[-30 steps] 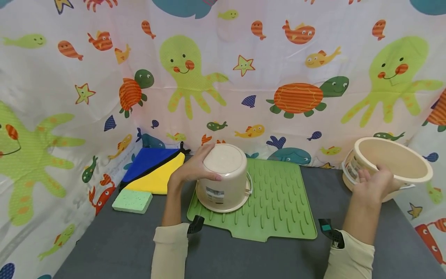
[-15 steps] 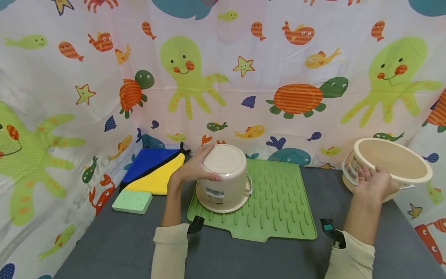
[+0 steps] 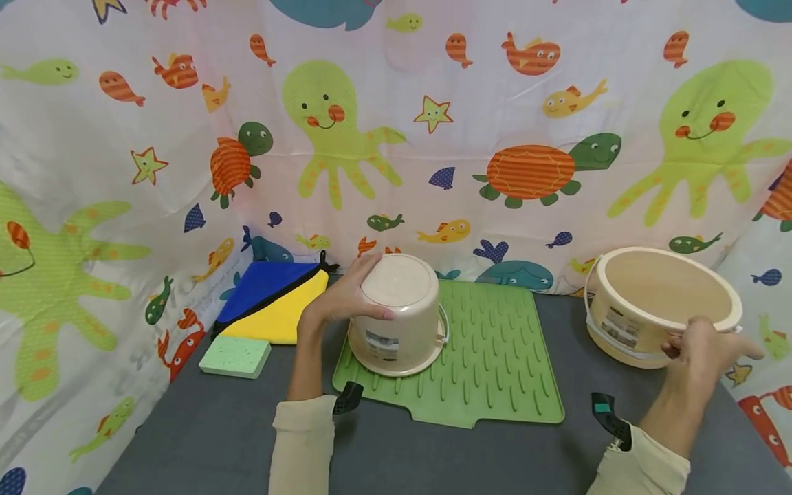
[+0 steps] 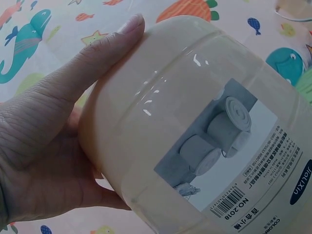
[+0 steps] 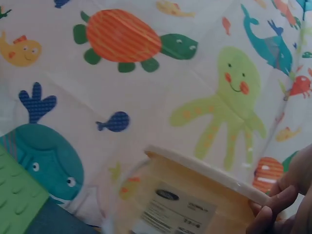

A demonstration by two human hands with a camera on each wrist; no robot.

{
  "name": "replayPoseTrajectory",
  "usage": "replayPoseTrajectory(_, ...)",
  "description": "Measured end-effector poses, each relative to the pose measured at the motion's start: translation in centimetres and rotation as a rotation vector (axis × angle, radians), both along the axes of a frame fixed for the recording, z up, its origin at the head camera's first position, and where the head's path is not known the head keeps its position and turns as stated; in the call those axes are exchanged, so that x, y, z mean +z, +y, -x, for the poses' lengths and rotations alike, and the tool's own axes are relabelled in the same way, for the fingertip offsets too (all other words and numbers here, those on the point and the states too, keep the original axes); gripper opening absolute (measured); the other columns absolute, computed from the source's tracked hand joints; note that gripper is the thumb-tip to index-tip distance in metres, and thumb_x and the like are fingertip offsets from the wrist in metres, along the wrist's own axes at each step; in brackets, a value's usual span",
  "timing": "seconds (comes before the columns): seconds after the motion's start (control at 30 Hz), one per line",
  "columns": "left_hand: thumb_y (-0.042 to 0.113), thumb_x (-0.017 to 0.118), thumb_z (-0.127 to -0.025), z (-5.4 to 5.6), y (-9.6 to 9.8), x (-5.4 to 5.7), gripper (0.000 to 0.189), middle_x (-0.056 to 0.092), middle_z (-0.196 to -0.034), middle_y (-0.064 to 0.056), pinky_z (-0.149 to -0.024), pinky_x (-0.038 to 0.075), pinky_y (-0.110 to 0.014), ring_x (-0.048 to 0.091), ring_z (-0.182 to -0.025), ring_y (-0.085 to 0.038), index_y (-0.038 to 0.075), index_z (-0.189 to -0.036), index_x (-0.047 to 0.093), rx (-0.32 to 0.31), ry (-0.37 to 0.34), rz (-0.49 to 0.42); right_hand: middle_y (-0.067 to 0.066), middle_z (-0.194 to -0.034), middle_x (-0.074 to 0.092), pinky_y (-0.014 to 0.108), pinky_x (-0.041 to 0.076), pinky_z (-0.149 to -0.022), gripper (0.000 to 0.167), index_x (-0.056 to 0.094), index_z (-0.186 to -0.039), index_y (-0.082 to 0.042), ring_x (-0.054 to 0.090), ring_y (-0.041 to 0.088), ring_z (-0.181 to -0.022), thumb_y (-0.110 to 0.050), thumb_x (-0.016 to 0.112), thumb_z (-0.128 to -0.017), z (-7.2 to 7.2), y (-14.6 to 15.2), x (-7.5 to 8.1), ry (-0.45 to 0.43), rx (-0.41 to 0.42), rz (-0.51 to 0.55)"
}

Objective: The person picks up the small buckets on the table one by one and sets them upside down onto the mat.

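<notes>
On the left half of the ridged green mat [image 3: 495, 357], a small beige bucket [image 3: 402, 320] stands upside down, its closed base on top. My left hand [image 3: 346, 295] grips it around the base, thumb on the near side. The left wrist view shows the printed label [image 4: 214, 146] on its side. Farther right, a wider beige bucket [image 3: 625, 316] stands with its mouth up and its white wire handle hanging down. My right hand [image 3: 702, 354] holds its near right rim; in the right wrist view the fingers [image 5: 282, 197] curl at the rim's corner.
A light green sponge [image 3: 235, 357] lies at the left, in front of a folded blue and yellow cloth [image 3: 278, 302]. A curtain [image 3: 433, 227] printed with sea animals encloses the dark grey tabletop [image 3: 204, 433] at the back and sides.
The wide bucket has shifted left and sits more level. My right hand has moved rightward along its rim and turned. The left hand and small bucket stay put.
</notes>
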State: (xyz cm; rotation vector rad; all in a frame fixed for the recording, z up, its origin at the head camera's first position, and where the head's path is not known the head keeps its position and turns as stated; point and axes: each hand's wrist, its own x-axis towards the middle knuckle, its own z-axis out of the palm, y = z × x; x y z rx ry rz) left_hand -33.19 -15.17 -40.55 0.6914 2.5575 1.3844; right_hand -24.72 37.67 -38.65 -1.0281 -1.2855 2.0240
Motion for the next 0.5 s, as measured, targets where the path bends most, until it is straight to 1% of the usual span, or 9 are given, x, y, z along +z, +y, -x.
replayPoseTrajectory(0.07,0.049,0.094,-0.071,0.0,0.0,0.0,0.122,0.012,-0.176,0.004,-0.124,0.026,-0.07,0.02,-0.159,-0.031,0.037,-0.167,0.019,0.001,-0.003,0.004,-0.004,-0.117,0.05,0.021,0.044,-0.037,0.1,-0.037,-0.159,-0.026,0.047,0.011,-0.037,-0.006,0.042,-0.101,-0.4,0.4,0.1,-0.071,0.034,-0.046)
replayPoseTrajectory(0.1,0.049,0.094,-0.072,-0.1,0.0,0.0,0.122,0.012,-0.176,0.004,-0.124,0.026,-0.07,0.02,-0.159,-0.031,0.038,-0.167,0.019,0.002,-0.004,0.006,-0.004,-0.105,0.049,0.021,0.045,-0.037,0.099,-0.034,-0.16,-0.024,0.048,0.01,-0.036,-0.008,0.044,-0.101,-0.6,0.6,0.2,-0.116,0.046,-0.069)
replayPoseTrajectory(0.13,0.049,0.093,-0.072,-0.1,0.0,0.0,0.121,0.011,-0.176,0.004,-0.124,0.026,-0.071,0.019,-0.159,-0.032,0.038,-0.167,0.019,0.002,-0.006,0.007,-0.003,-0.097,0.049,0.021,0.046,-0.037,0.099,-0.032,-0.161,-0.022,0.049,0.009,-0.036,-0.01,0.045,-0.1,-0.7,0.7,0.3,-0.164,0.066,-0.097)
replayPoseTrajectory(0.17,0.049,0.093,-0.072,-0.1,-0.1,0.0,0.121,0.011,-0.176,0.004,-0.124,0.025,-0.071,0.019,-0.16,-0.032,0.039,-0.167,0.018,0.005,-0.009,0.008,0.001,-0.095,0.048,0.021,0.047,-0.038,0.099,-0.033,-0.161,-0.02,0.05,0.007,-0.036,-0.013,0.045,-0.1,-0.9,0.7,0.5,-0.212,0.094,-0.129)
replayPoseTrajectory(0.27,0.049,0.093,-0.072,-0.2,-0.4,0.0,0.122,0.01,-0.177,0.006,-0.124,0.024,-0.072,0.016,-0.161,-0.031,0.04,-0.167,0.018,0.015,-0.013,0.008,0.004,-0.076,0.051,0.022,0.051,-0.04,0.101,-0.033,-0.16,-0.012,0.054,0.007,-0.036,-0.017,0.046,-0.097,-1.2,0.8,0.9,-0.348,0.2,-0.224)
replayPoseTrajectory(0.3,0.049,0.093,-0.072,-0.2,-0.5,0.0,0.122,0.009,-0.177,0.007,-0.124,0.024,-0.072,0.015,-0.161,-0.031,0.039,-0.167,0.018,0.016,-0.012,0.007,0.003,-0.065,0.051,0.023,0.052,-0.04,0.102,-0.034,-0.159,-0.01,0.055,0.007,-0.036,-0.017,0.046,-0.096,-1.3,0.8,1.0,-0.376,0.237,-0.245)
replayPoseTrajectory(0.4,0.05,0.093,-0.072,-0.2,-0.4,-0.1,0.122,0.01,-0.177,0.007,-0.124,0.023,-0.072,0.014,-0.162,-0.031,0.038,-0.167,0.018,0.012,-0.004,0.004,-0.003,-0.051,0.052,0.025,0.054,-0.044,0.102,-0.037,-0.157,-0.006,0.056,0.009,-0.038,-0.018,0.045,-0.097,-1.7,1.1,1.1,-0.43,0.359,-0.293)
replayPoseTrajectory(0.47,0.051,0.093,-0.072,-0.1,-0.3,-0.1,0.122,0.01,-0.176,0.007,-0.124,0.024,-0.072,0.015,-0.162,-0.031,0.038,-0.167,0.018,0.003,0.0,0.003,-0.005,-0.049,0.056,0.026,0.055,-0.045,0.084,-0.006,-0.161,0.004,0.057,0.01,-0.04,-0.018,0.045,-0.099,-1.9,1.5,1.1,-0.446,0.436,-0.35)
replayPoseTrajectory(0.5,0.051,0.093,-0.072,-0.1,-0.2,0.0,0.122,0.01,-0.176,0.007,-0.124,0.024,-0.072,0.016,-0.161,-0.031,0.038,-0.167,0.018,-0.001,0.001,0.001,-0.005,-0.05,0.057,0.027,0.054,-0.046,0.072,0.01,-0.158,0.008,0.057,0.011,-0.041,-0.019,0.044,-0.1,-2.1,1.6,1.1,-0.452,0.473,-0.393)
